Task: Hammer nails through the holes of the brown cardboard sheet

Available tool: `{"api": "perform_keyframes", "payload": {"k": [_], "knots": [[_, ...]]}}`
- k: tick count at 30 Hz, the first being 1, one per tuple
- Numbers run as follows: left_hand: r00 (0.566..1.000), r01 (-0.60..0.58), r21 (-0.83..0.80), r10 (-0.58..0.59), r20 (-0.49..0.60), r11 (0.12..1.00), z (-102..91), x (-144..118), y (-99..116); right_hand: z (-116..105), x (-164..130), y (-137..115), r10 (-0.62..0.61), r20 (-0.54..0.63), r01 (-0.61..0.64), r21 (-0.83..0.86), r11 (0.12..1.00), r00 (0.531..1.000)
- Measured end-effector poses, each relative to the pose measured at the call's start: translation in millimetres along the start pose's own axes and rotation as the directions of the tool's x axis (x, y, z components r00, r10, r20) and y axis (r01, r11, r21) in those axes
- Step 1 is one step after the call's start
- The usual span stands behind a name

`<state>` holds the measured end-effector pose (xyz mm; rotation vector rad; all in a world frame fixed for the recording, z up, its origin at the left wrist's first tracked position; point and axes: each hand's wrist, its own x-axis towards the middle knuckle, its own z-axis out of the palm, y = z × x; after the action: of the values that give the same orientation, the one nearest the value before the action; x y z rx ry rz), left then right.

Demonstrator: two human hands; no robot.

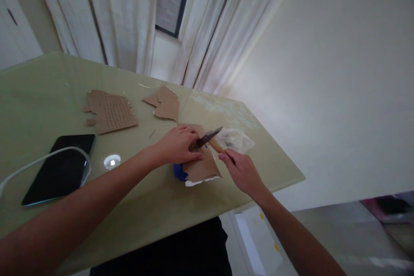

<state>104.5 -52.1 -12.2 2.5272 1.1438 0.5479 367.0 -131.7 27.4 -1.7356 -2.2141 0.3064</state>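
Your left hand [177, 144] flat on card [202, 166], right hand [242, 172] gripping knife [210, 136], bag [234, 139] at 1 o'clock, phone [60, 168] at 9, scraps [111, 112] at 11.

The table [48, 95] is pale yellow-green and glossy. Near the hands lies a plain brown cardboard piece [202, 166] over something blue [179, 172] with a white edge. The far-left cardboard sheet [111, 112] is brown, patterned with rows of small dots. The tablet [60, 168] at left is black, its cable [39, 161] white. Curtains [126, 13] are white.
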Motion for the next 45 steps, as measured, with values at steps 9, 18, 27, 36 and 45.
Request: {"api": "perform_keyframes", "payload": {"k": [9, 18, 27, 36, 45], "knots": [[1.000, 0.016, -0.027, -0.016, -0.007, 1.000, -0.5, -1.7, -2.5, 7.0, -4.5, 8.6, 0.011, -0.001, -0.011, 0.093, 0.996, 1.000], [1.000, 0.022, -0.019, -0.022, -0.022, 1.000, -4.9, -2.3, -5.2, 43.7, 55.0, 24.9, 0.231, -0.452, 0.172, 0.688, 0.705, 0.862], [0.846, 0.533, 0.289, -0.503, -0.177, 0.795, -62.2, -21.3, -73.4, 74.7, 125.8, 31.5, 0.317, -0.595, 0.301, 0.711, 0.635, 0.738], [0.751, 0.581, 0.396, -0.656, 0.075, 0.711, -14.7, -29.8, -125.9, 72.0, 103.2, 43.9, 0.335, -0.659, 0.441, 0.722, 0.534, 0.673], [0.759, 0.608, 0.366, -0.651, -0.007, 0.704, -27.8, -29.7, -123.7, 72.1, 104.1, 46.4, 0.305, -0.669, 0.466, 0.711, 0.526, 0.678]]}}
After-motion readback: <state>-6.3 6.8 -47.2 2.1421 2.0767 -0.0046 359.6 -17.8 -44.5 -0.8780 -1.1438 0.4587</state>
